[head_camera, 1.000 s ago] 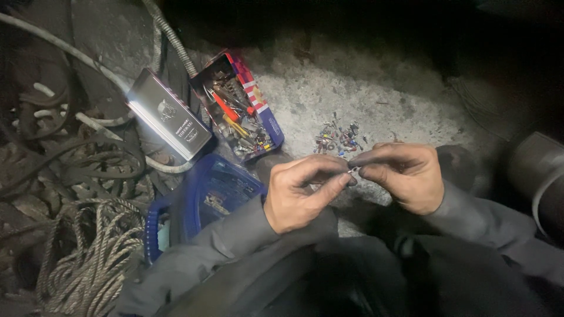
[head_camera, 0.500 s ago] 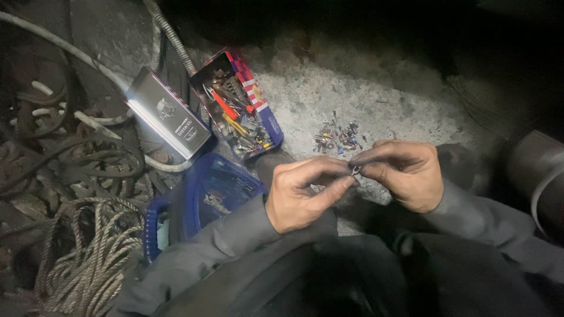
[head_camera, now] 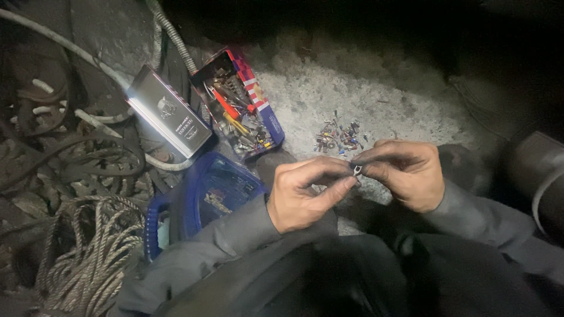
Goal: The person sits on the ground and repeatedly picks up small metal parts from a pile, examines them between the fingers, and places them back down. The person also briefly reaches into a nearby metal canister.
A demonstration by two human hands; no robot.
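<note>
Pinching a small metal piece (head_camera: 357, 170) between fingertips of both hands: left hand (head_camera: 302, 196) closing thumb and forefinger on it from below, right hand (head_camera: 405, 173) curling over it from the other side, fingers bunched tight. Holding the piece in the air, just this side of the heap (head_camera: 339, 138) of small loose bits lying on the floor (head_camera: 411, 111).

Judging by the look of it, working one bit at a time: one piece in hand, the heap beyond not yet gone through, so most likely plenty left. Not showing any sorted or finished pile anywhere, so hard to rate how much is done.

Lying left of the heap, an open box (head_camera: 241, 105) crammed with small tools, red and yellow handles showing. Glowing further left of the heap, a flat lamp (head_camera: 167, 117). Sitting nearer, left of the heap, a blue case (head_camera: 205, 199). Sprawling far left, rope (head_camera: 88, 264) and cables (head_camera: 70, 53).

Hiding much in darkness: the piece too small to tell its kind, the heap's bits blurring together, the top and right edges going black, a grey pipe (head_camera: 543, 176) getting cut off at the right.
</note>
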